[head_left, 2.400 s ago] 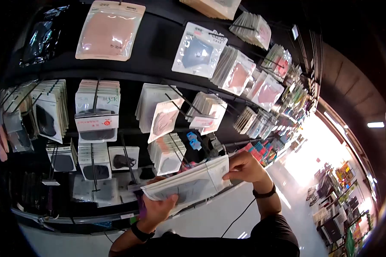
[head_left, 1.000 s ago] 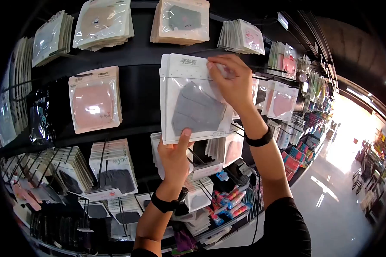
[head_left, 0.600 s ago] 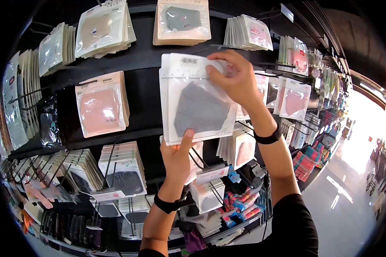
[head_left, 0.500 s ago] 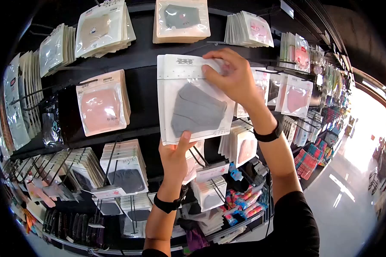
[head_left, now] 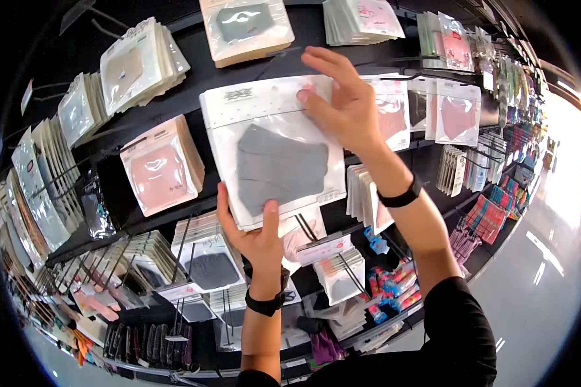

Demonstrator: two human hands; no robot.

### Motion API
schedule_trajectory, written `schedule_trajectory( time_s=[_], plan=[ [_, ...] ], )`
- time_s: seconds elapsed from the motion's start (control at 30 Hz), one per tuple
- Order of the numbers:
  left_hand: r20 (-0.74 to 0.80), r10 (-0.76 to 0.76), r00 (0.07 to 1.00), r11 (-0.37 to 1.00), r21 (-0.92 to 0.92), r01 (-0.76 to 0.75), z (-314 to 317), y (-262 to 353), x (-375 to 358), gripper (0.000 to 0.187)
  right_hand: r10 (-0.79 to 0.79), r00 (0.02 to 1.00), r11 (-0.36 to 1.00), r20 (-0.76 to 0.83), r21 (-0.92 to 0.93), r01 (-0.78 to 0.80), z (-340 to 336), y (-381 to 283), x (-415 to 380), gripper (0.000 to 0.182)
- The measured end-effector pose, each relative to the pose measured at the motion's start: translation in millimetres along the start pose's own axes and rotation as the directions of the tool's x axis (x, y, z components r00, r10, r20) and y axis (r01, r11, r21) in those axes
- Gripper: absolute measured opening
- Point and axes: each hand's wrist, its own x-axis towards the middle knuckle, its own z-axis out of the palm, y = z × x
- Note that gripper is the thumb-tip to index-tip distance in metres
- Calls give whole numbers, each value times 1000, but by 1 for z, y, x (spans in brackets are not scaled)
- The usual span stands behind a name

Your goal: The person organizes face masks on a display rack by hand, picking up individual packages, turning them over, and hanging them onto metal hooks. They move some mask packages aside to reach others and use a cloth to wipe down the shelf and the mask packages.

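A stack of packaged grey face masks (head_left: 283, 169), in white and clear packs, is tilted in front of the rack. My left hand (head_left: 255, 235) grips it from below, thumb on the front face and fingers at the left edge and behind. At the upper right corner, my right hand (head_left: 345, 106) has its thumb and fingers spread apart, overlapping the pack's front. Black bands circle both wrists.
Pink mask packs (head_left: 161, 166) hang on the left, with beige packs (head_left: 133, 68) above them. A pack with a dark grey mask (head_left: 211, 267) hangs below on black hooks. An aisle floor (head_left: 529, 277) runs along the right.
The mask packs have shifted left and tilted. My right hand's fingers have opened from their pinch on the top edge. My left hand's fingers now show at the left edge. The view has turned.
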Motion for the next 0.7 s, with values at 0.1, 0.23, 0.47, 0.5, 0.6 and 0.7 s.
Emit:
schedule_trajectory(
  time_s=[0.1,0.23,0.47,0.5,0.6,0.7],
  plan=[
    [-14,38,999,993,113,-36,9,3,-5,78,332,942,919,50,208,-335,-7,-7,-15,63],
    [-26,34,999,998,50,-32,8,-1,-7,75,480,874,786,71,408,-465,-12,-11,-29,72],
    [72,49,996,991,122,-57,-2,-4,2,69,398,916,848,49,360,-388,-13,-2,-28,70],
    [69,62,996,987,142,-71,-2,-1,3,69,415,908,843,51,355,-405,-12,-2,-28,68],
    [70,145,987,976,152,-154,1,1,8,72,341,940,921,33,187,-340,-11,3,-28,59],
    [77,254,964,947,182,-264,9,2,11,75,258,966,964,13,60,-259,-12,3,-25,50]
  ],
)
